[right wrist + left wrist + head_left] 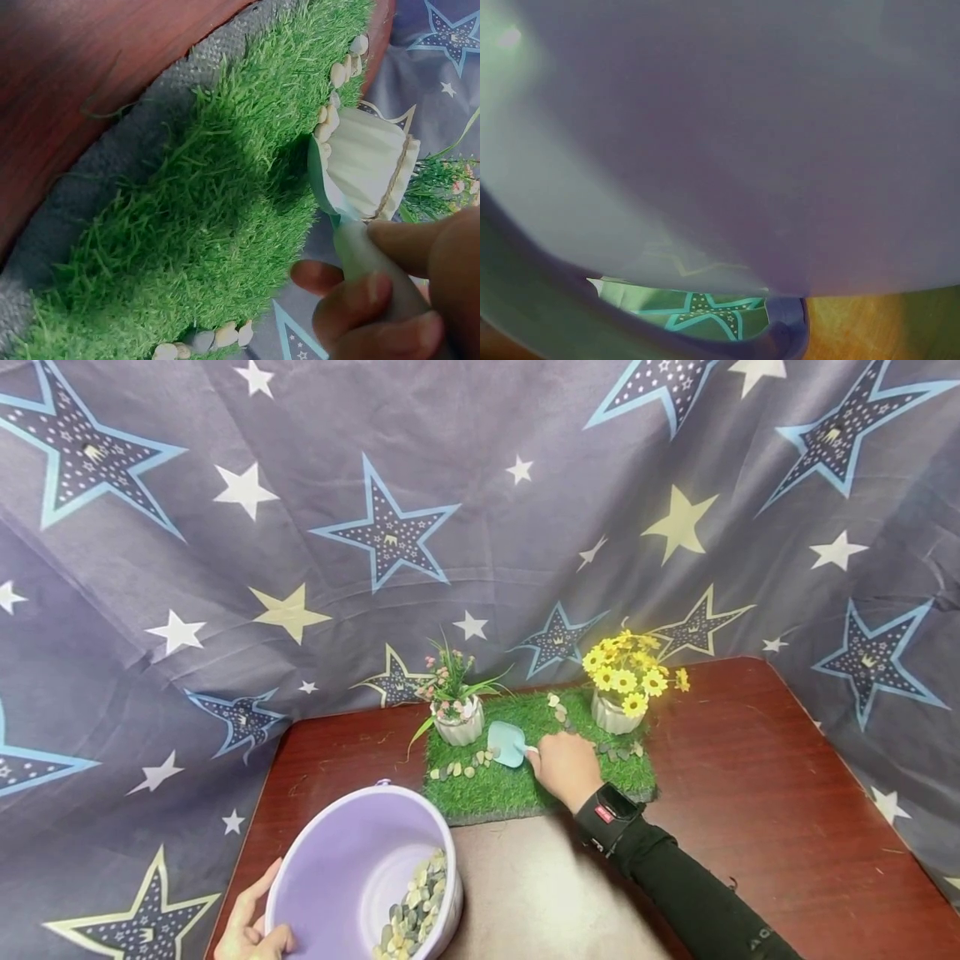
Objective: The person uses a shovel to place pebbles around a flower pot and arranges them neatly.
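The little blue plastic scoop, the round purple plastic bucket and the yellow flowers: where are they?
Little blue plastic scoop (507, 744): head view, on its blade.
Round purple plastic bucket (341, 868): head view, on its inner wall.
Yellow flowers (628, 670): head view, on the blooms.

A small red tag with white marks sits on the black wrist strap (606, 815), lower centre of the head view, too small to read. White letters on the black sleeve (757, 937), lower right, are partly cut off and unreadable.
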{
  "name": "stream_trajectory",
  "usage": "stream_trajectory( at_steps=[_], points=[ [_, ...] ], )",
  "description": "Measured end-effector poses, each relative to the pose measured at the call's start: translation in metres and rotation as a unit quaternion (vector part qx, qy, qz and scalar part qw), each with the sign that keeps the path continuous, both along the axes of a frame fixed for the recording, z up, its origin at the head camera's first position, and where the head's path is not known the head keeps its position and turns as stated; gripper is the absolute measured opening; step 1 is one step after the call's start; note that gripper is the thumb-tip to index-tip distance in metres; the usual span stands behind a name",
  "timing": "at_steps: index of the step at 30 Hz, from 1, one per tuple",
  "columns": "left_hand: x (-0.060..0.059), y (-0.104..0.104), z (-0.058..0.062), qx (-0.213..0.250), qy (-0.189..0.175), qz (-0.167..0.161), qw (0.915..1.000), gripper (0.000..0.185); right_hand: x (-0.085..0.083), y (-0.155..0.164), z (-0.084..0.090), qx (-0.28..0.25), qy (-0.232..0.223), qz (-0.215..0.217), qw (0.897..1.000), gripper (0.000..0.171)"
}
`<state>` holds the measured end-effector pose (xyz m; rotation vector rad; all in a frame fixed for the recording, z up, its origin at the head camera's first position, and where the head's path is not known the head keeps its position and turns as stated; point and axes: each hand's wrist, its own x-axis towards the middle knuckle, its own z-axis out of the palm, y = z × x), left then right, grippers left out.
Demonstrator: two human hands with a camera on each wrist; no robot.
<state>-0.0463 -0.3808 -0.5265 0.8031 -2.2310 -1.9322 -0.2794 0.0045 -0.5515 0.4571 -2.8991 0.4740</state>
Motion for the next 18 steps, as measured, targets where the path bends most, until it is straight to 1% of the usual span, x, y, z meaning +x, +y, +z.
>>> stream_trajectory(
  at_steps=[4,10,13,18],
  points=[
    [-0.0003,0.0016,0.0010,0.004,0.006,0.004,1.0000,0.101,-0.0001,0.0021,0.0007,0.003,0.003,-0.007,1.000,0.048],
    [-0.0002,0.0016,0.0049,-0.004,-0.010,0.008,0.9999,0.102,-0.0028,0.0068,-0.0007,0.003,0.012,-0.012,1.000,0.047],
    [-0.0011,0.0027,0.0060,-0.001,-0.012,0.016,0.9998,0.102,-0.0045,0.0078,-0.0010,0.001,0.015,-0.012,1.000,0.047],
    [-0.0012,0.0040,0.0051,0.000,-0.011,0.017,0.9998,0.102,-0.0059,0.0068,0.0011,0.002,0.022,-0.016,1.000,0.048]
  ],
)
